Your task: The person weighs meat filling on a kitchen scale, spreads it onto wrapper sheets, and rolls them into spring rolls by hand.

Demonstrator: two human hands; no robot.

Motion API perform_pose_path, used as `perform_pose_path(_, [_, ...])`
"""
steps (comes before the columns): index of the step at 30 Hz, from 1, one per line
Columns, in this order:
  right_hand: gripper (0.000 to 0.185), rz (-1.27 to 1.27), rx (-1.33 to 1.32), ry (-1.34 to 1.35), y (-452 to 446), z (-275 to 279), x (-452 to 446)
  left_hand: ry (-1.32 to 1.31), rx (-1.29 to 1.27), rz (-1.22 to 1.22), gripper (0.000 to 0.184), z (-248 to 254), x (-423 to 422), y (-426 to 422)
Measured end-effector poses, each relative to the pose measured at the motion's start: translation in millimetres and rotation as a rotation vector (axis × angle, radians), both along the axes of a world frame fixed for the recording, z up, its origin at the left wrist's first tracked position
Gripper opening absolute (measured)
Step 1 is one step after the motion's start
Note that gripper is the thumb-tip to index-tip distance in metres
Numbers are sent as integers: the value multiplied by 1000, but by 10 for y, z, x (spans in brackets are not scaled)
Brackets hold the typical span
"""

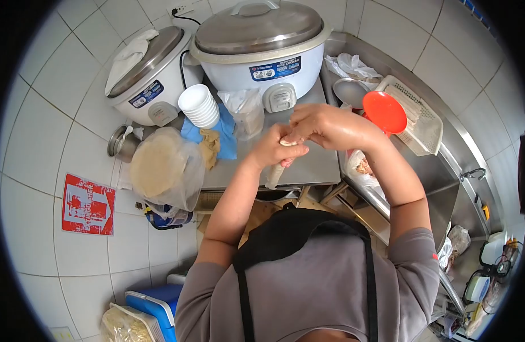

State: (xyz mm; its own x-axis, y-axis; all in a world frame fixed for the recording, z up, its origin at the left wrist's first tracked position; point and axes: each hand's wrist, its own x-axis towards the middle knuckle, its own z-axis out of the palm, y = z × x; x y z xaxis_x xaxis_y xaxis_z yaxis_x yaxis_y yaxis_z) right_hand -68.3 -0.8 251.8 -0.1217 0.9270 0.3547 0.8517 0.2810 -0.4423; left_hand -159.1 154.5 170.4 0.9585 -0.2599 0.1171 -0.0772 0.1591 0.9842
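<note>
Left hand (272, 149) and right hand (326, 123) meet over the steel counter (311, 162), both at a slim pale roll (275, 175) that hangs tilted, its lower end near the counter's front edge. The left hand grasps the roll, thumb and fingers curled around its upper part; the right hand is bent over the top end with its fingertips drawn together, though whether they pinch the roll or only touch it I cannot tell. Just beyond the left hand stands a clear plastic bag (243, 114), next to a blue sheet (230, 147) with a crumpled brown cloth (209, 149) on it and a leaning stack of white bowls (200, 107). Farther left, round pale sheets (156, 164) sit inside another clear bag, near a small metal pot (125, 146). To the right, partly behind the right forearm, an open bag of minced filling (363, 166) lies below a red dish (384, 112), with a metal bowl (350, 93) and a white perforated basket (429, 137) beyond. At the back are a large rice cooker (231, 71) with its metal lid on and a smaller rice cooker (143, 111), a white cloth (127, 61) draped over its lid. Red on the tiled wall at left is a sign (88, 204); below it, on the same side, is a blue cooler (150, 312).
</note>
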Motion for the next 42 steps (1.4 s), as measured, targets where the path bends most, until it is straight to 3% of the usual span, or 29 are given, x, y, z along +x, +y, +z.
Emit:
perform_pose_path(8, [14, -69, -256, -46, 355, 66, 58, -5, 81, 81, 7, -114, 41, 21])
perform_pose_path(14, [7, -102, -171, -12, 385, 172, -23, 2, -18, 104, 8, -36, 14, 26])
perform_pose_path(19, [15, -40, -50, -1, 250, 321, -24, -93, -197, 44, 11, 165, -29, 115])
perform_pose_path(26, [24, 57, -36, -114, 288, 306, 18, -95, -158, 95, 16, 202, -38, 114])
perform_pose_path(29, [25, -72, -83, -271, 263, 337, -5, -100, -116, 81, 16, 213, -22, 177])
perform_pose_path(32, [23, -111, -155, -258, 315, 328, -8, -97, -68, 106, 16, 217, -14, 219])
perform_pose_path(40, [13, -114, -38, -321, 509, 208, 17, -206, 17, 193, 9, 180, 37, 234])
perform_pose_path(41, [13, -121, -17, -324, 526, 206, 32, -204, -73, 224, 11, 198, 41, 247])
perform_pose_path(42, [14, -86, 115, -30, 559, 136, 99, -205, -164, 255, 14, 275, 36, 251])
